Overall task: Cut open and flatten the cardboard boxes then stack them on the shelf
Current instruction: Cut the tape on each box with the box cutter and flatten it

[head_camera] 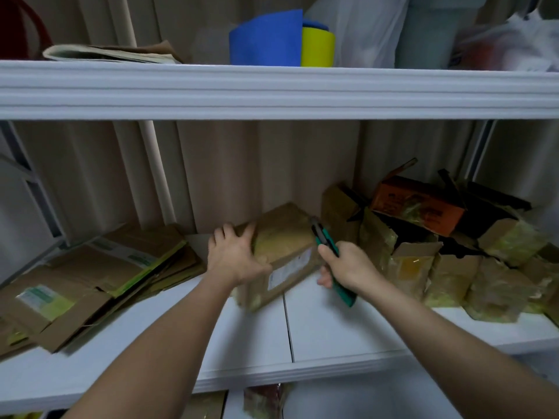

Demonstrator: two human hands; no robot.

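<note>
A closed brown cardboard box (282, 237) with a white label lies tilted on the white shelf (332, 331). My left hand (234, 255) grips its left top edge, fingers curled over the far side. My right hand (348, 267) holds a green utility knife (328, 252), its tip pointing up and left at the box's right edge. A pile of flattened cardboard (90, 282) lies on the shelf's left side.
Several unflattened boxes (438, 261) crowd the shelf's right, with an orange box (417, 205) on top. The upper shelf (272, 92) overhangs close above, carrying blue and yellow rolls (272, 37), papers and plastic bags. A corrugated wall stands behind.
</note>
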